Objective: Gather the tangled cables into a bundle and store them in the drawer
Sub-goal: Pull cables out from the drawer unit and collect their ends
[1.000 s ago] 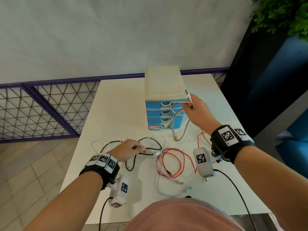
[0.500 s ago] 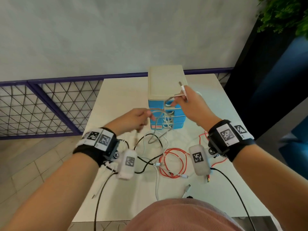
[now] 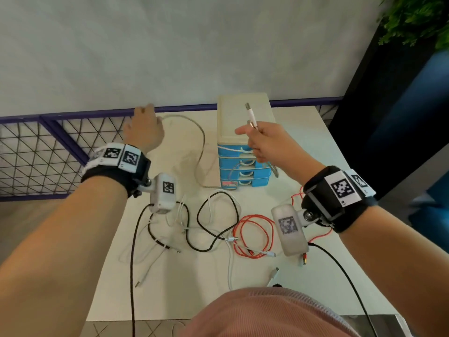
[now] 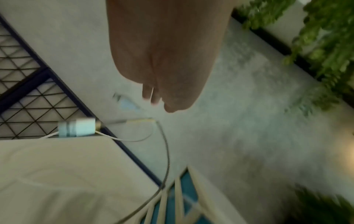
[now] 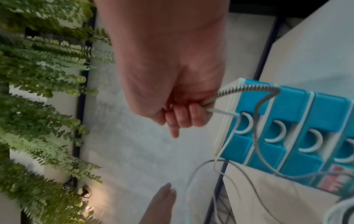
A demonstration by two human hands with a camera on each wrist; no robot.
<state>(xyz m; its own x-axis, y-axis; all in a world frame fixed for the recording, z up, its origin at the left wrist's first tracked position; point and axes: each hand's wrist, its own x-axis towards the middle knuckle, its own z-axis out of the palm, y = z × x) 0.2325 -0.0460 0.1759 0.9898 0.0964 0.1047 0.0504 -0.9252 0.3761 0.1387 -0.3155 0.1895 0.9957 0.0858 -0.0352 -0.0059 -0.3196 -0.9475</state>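
While the right hand (image 3: pixel 264 142) fists two cable ends (image 3: pixel 251 117), the left hand (image 3: pixel 143 132) — raised — pinches the braided cable (image 3: pixel 201 142).

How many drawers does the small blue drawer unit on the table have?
4, stacked in the drawer unit: top drawer, second drawer, third drawer, bottom drawer. The right hand partly covers the upper two.

Head view looks down over the table (image 3: pixel 170 276); both close wrist views share the drawer unit (image 5: pixel 287 121)

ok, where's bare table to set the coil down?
Bare: left of the drawer unit, beyond the grey cable; also the table's near edge. Crowded: centre, among the black cable, orange cable and white cables.
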